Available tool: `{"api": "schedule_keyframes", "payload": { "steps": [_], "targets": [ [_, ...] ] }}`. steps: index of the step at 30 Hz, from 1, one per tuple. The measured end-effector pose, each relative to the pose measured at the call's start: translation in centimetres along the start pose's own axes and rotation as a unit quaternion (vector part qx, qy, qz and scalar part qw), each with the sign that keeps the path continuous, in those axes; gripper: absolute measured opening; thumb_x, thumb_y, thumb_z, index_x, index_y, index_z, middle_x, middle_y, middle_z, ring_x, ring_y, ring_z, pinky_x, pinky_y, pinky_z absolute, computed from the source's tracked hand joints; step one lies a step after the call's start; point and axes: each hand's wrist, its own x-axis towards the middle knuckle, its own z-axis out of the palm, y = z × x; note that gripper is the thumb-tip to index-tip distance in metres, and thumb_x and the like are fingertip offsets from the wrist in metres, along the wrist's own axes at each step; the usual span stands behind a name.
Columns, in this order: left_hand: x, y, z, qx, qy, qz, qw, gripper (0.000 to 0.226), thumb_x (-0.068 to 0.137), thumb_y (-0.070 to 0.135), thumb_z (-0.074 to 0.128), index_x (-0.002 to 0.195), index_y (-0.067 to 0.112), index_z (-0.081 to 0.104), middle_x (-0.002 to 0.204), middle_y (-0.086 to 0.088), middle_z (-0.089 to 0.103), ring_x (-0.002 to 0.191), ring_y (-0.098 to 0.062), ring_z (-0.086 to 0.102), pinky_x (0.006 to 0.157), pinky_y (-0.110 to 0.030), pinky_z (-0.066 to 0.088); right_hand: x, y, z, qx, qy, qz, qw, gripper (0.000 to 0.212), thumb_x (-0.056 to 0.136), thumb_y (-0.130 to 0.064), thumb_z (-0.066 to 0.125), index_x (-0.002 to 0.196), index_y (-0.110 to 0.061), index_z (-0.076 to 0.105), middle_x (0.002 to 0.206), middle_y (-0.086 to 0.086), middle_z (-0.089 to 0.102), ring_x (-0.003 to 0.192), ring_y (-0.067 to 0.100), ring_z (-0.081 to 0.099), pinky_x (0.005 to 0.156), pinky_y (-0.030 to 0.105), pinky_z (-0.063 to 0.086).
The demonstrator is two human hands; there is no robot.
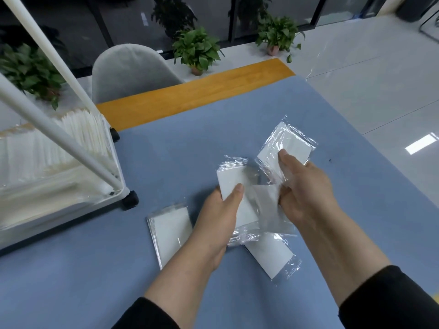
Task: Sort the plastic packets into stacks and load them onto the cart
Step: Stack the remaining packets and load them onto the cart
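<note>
While both hands worked above the blue tabletop (237,119), the left hand (219,216) gripped a white plastic packet (231,179), thumb curled over its near face and the fingers tucked behind it. Over on the other side, the right hand (306,186) pinched a second packet (283,146) — thumb pressed on top, wrapper crinkled, the packet tilted up and away from the person. Between the two hands sat a blurred patch of clear film (263,200); which packet it belonged to could not be told. Down on the tabletop, one packet lay flat (169,230) just left of the left wrist, and another (273,254) lay at an angle beneath the hands, partly hidden by them. At the left edge stood the white cart (59,181), black casters resting on the tabletop, its tray packed with rows of white packets (78,129) standing on edge. Beyond the far edge were a grey chair (130,70) and potted plants (196,49).
</note>
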Motion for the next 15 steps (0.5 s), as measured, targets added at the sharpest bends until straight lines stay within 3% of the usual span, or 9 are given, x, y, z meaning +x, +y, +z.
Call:
{"api": "schedule_keyframes", "payload": {
  "steps": [4, 8, 12, 15],
  "targets": [
    [-0.6, -0.1, 0.8, -0.019, -0.053, -0.010, 0.998, 0.028, 0.105, 0.038, 0.053, 0.123, 0.022, 0.068, 0.115, 0.002, 0.076, 0.109, -0.018, 0.072, 0.104, -0.047, 0.052, 0.5, 0.8, 0.0, -0.013, 0.026, -0.012, 0.999, 0.008, 0.099, -0.010, 0.062, 0.105, -0.006, 0.065, 0.071, 0.001, 0.072, 0.059, 0.017, 0.070, 0.053, 0.026, 0.055],
    [-0.9, -1.0, 1.2, -0.015, -0.065, -0.001, 0.998, 0.025, 0.095, 0.015, 0.070, 0.120, 0.017, 0.070, 0.113, -0.003, 0.077, 0.108, -0.024, 0.073, 0.101, -0.045, 0.054, 0.9, 1.7, 0.0, -0.032, 0.049, -0.033, 0.998, 0.023, 0.098, -0.014, 0.061, 0.117, -0.001, 0.064, 0.087, 0.010, 0.067, 0.070, 0.026, 0.068, 0.061, 0.035, 0.058],
    [-0.9, -1.2, 1.5, -0.037, -0.031, -0.018, 0.999, 0.022, 0.091, 0.014, 0.074, 0.113, 0.015, 0.074, 0.106, -0.005, 0.079, 0.101, -0.025, 0.075, 0.094, -0.044, 0.057, 0.8, 1.0, 0.0, -0.063, 0.074, -0.060, 0.993, 0.007, 0.096, -0.020, 0.065, 0.101, -0.015, 0.064, 0.067, -0.007, 0.065, 0.062, 0.017, 0.064, 0.051, 0.024, 0.052],
    [-0.6, -0.8, 0.9, -0.063, 0.018, -0.021, 0.998, 0.020, 0.091, 0.018, 0.075, 0.111, 0.014, 0.074, 0.103, -0.005, 0.079, 0.099, -0.027, 0.075, 0.091, -0.045, 0.059, 0.8, -1.1, -1.2, -0.168, 0.074, -0.155, 0.971, 0.010, 0.095, -0.023, 0.067, 0.104, -0.019, 0.068, 0.076, -0.013, 0.072, 0.070, 0.010, 0.068, 0.062, 0.025, 0.055]
  ]
}}
